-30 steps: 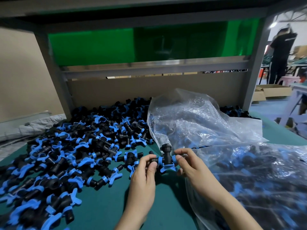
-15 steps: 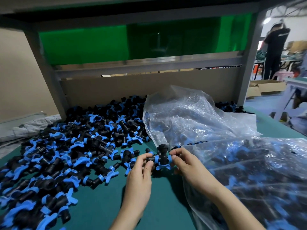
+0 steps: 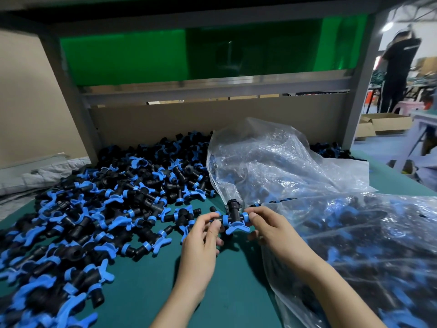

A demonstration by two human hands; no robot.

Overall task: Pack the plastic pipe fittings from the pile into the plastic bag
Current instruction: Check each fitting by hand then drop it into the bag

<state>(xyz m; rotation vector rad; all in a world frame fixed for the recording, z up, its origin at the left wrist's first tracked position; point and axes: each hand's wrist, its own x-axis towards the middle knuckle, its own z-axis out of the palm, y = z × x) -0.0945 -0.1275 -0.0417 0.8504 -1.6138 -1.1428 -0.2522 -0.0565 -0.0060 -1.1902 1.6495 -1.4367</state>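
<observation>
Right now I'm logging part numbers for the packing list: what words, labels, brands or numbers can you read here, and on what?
No text can be read.
The held fitting, the pile and the plastic bag show no legible marking.
Any print on the far person's dark shirt is too blurred to read.
The cardboard boxes show no text.

The pile runs off the left and bottom edges, and its nearest pieces are smeared. The plastic bag is cut by the right and bottom edges, its contents only dark and blue blurs through the film. The left hand and right hand cover both ends of the fitting. A distant person is blurred.
</observation>
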